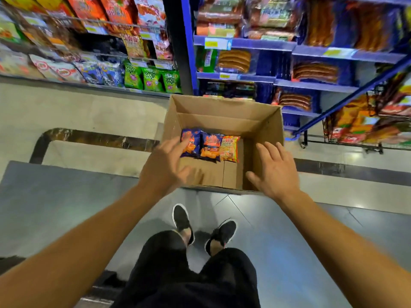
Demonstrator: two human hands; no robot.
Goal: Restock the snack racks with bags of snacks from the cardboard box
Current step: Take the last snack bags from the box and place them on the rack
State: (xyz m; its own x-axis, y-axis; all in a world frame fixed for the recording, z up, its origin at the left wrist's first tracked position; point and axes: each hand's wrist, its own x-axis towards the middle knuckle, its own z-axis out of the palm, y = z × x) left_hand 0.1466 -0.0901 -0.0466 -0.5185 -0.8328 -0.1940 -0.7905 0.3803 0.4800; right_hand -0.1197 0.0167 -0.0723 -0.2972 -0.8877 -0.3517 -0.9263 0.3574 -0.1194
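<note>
Both arms reach forward and down over the cardboard box (262, 121), which sits on the floor (66, 210) in front of the shelving.

Left hand (164, 165): palm down, fingers spread and relaxed, over the box's near-left corner. Fingertips overlap the left blue snack bag (193, 138) in view; cannot tell if they touch it. Nothing gripped.

Right hand (274, 172): palm down, fingers straight and slightly splayed, thumb out to the left, above the box's near-right corner and right wall. Holds nothing.

Box: plain brown corrugated card, rectangular, top open, inner flaps folded flat, centre seam visible on the bottom. Three small glossy foil bags lie flat in a row against its far-left inner side: two blue with orange print, the second blue bag (210, 146) touching the first, then a yellow-orange bag (230, 148) on the right end. Rest of the box bottom shows bare card.

Snack rack (93, 25) at upper left: wire shelves, shiny bags, green onion-ring bags (152, 80) on the bottom tier. Blue metal shelves (244, 44) at upper right carry packaged sausages (234, 61).

Floor is smooth grey tile with a dark marbled border. Black shoes (182, 223) with white soles stand just behind the box.
</note>
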